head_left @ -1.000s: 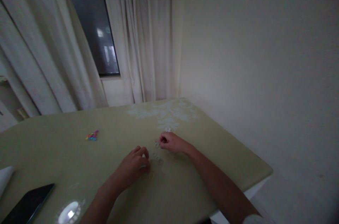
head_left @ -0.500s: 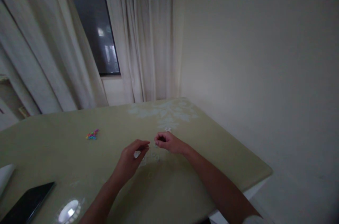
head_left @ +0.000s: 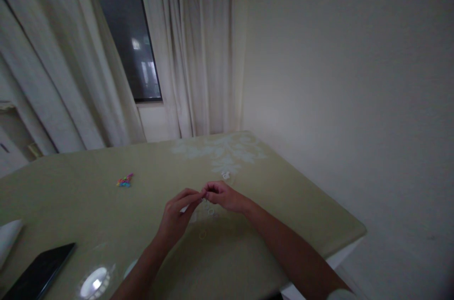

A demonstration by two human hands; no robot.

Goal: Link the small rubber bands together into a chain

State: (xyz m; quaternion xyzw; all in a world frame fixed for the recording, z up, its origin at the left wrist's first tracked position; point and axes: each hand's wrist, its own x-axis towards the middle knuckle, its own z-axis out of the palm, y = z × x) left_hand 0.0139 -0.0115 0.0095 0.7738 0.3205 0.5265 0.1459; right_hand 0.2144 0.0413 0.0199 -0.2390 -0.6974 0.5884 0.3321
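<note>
My left hand (head_left: pixel 180 212) and my right hand (head_left: pixel 222 196) meet at the fingertips over the table. Each is pinched closed, and whatever lies between the fingers is too small to make out. Just below the fingertips, a pale ring (head_left: pixel 211 212) lies among other small light rings. Nearer to me lies another thin ring (head_left: pixel 202 234), apart from both hands. Beyond my right hand sits a small cluster of white pieces (head_left: pixel 225 175).
A little heap of multicoloured pieces (head_left: pixel 125 180) lies on the green table (head_left: pixel 88 205) at left. Closer in are a dark flat tablet-like object (head_left: pixel 40 269) and a shiny round clear item (head_left: pixel 95 283). A wall (head_left: pixel 347 78) borders the right side; curtains (head_left: pixel 202 54) hang behind.
My hands were slightly apart and have come together at the fingertips. My right hand has moved left and a bit down. The white cluster behind it shows more fully.
</note>
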